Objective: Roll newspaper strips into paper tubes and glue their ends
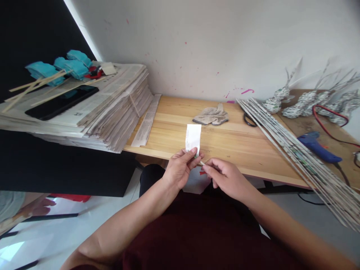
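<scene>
White paper (193,135) is pinched under the thumb of my left hand (178,168), at the near edge of the surface (168,127). My right hand (225,178) grips a thin, pale stick (202,163) by the paper's lower end. Pinch lightly to avoid creases; steady the stick with the fingertips.

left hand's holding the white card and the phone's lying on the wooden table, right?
The phone's place is wrong: the head view shows the phone on the newspaper stack. The left hand does hold the white card.
</scene>
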